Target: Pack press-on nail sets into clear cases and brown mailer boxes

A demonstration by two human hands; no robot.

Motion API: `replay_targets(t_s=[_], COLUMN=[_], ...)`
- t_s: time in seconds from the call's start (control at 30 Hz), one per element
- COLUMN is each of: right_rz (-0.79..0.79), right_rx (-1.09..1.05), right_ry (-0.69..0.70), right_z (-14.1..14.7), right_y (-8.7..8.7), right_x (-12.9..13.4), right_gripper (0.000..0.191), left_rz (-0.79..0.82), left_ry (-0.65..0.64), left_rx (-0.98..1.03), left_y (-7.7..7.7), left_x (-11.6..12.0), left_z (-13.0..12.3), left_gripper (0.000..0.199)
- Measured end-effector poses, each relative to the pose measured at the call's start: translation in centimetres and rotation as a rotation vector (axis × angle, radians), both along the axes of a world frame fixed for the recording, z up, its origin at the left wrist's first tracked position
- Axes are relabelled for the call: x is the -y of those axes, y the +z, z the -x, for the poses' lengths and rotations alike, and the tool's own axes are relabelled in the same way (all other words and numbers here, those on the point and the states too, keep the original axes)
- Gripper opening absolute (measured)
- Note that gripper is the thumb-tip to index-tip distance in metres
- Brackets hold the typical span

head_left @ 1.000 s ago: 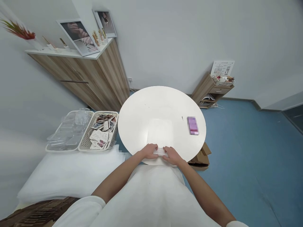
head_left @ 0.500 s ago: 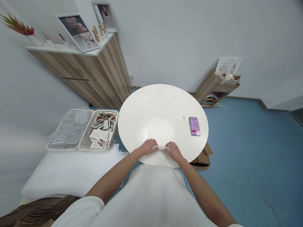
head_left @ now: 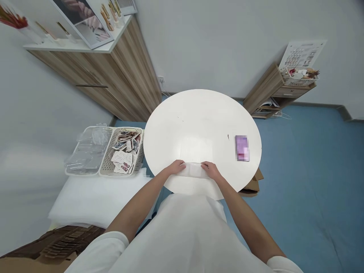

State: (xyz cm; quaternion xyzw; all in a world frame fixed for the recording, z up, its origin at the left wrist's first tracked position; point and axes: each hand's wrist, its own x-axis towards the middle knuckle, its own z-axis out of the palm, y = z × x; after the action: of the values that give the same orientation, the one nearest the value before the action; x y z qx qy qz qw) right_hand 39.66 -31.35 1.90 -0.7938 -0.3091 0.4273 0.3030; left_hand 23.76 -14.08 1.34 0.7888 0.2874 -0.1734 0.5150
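Observation:
A folded, translucent white sheet (head_left: 194, 170) lies stretched crosswise near the front edge of the round white table (head_left: 199, 113). My left hand (head_left: 175, 167) pinches its left end between thumb and fingers, and my right hand (head_left: 211, 170) grips the right end the same way. The sheet looks like thin foam or plastic; which one I cannot tell. To the right on the tabletop is a purple packet (head_left: 242, 148), blurred out in the picture, with a small dark mark beside it.
Left of the table, a white basket (head_left: 105, 167) holds printed cards beside a tray of clear plastic pieces (head_left: 89, 151). White sheets (head_left: 105, 197) are stacked in front, near brown cardboard (head_left: 62, 246). A wooden cabinet (head_left: 125, 83) stands behind; cardboard boxes (head_left: 251, 185) sit below the table's right side.
The sheet was a narrow roll or fold between my hands; now it shows as a wider flat band. My hands are slightly farther apart. The camera view has shifted.

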Motion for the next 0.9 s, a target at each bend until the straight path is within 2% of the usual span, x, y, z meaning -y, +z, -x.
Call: replay_targets(t_s=[0.2,0.27,0.37,0.47,0.57,0.63,0.7,0.83,0.9], right_rz=[0.018,0.045,0.058,-0.009,-0.125,-0.142,-0.109,-0.043,-0.005], right_rx=[0.088,0.183,0.41,0.663,0.798,0.838,0.858,0.822,0.806], right_ry=[-0.078,-0.09,-0.059,0.067,0.333,0.455,0.498,0.561,0.579], right_z=[-0.9,-0.9,-0.2,0.7,1.3,1.5,1.6,2.2,2.6], right_y=[-0.9,-1.3,-1.8,-2.0,-1.8,-1.4,-1.0,-0.3,-0.1], right_x=[0.6,1.0,1.5,1.7,1.8,1.7,1.7,1.5,1.2], right_gripper=[0.019,0.018,0.017,0.021,0.031,0.034,0.035,0.025,0.033], left_rz=[0.091,0.013,-0.243,-0.552,-0.747,-0.775,-0.764,-0.731,-0.717], left_ry=[0.124,0.11,0.047,-0.02,-0.203,-0.352,-0.436,-0.491,-0.51], left_rx=[-0.126,-0.156,-0.192,-0.109,0.11,0.224,0.274,0.277,0.249], left_y=[-0.4,-0.3,0.1,0.3,0.3,0.3,0.3,0.7,1.0], left_x=[-0.9,-0.9,-0.3,1.0,2.1,2.6,2.9,3.1,3.2], left_z=[0.2,0.1,0.0,-0.1,-0.3,-0.5,-0.6,-0.6,-0.7], left_gripper=[0.031,0.031,0.025,0.017,0.027,0.032,0.034,0.038,0.051])
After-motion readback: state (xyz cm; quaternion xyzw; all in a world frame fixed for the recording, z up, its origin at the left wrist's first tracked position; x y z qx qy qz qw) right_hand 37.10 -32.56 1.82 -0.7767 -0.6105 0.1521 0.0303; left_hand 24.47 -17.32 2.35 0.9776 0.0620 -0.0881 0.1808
